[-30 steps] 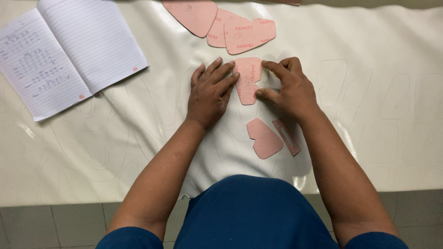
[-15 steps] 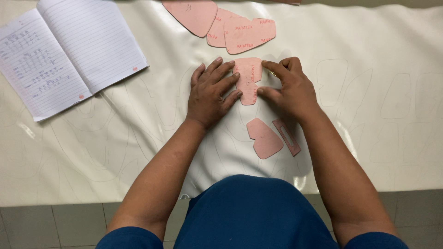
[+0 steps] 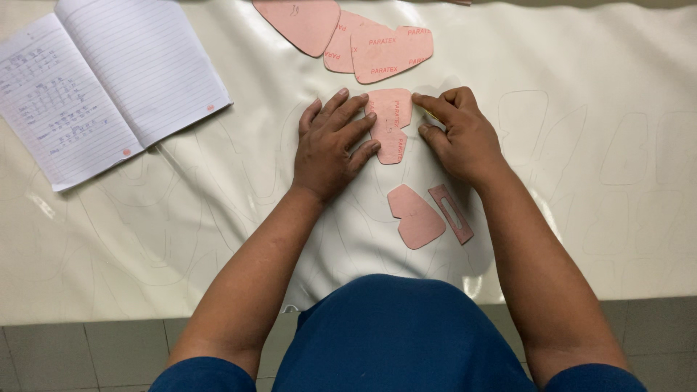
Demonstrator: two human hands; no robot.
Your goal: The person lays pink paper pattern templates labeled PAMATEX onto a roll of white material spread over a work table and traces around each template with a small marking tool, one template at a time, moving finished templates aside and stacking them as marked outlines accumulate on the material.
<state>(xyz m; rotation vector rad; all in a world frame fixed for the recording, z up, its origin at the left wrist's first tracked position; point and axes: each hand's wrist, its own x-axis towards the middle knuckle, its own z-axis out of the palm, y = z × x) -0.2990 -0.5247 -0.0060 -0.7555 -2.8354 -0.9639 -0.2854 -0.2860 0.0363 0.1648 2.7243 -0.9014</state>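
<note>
Pressing flat with fingers spread, the left hand (image 3: 330, 145) is pinning the pink template (image 3: 390, 125); its long axis is running away from the person; the right hand (image 3: 461, 134), fingers curled, is touching its right edge.

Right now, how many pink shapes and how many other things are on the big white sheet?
Pink card shapes: 6. That is 3 overlapping at the top, 1 under the left hand and beside the right hand, at, and 2 nearer the person, one a narrow strip with a slot.
Open notebook: 1
Total on the white sheet: 7
</note>
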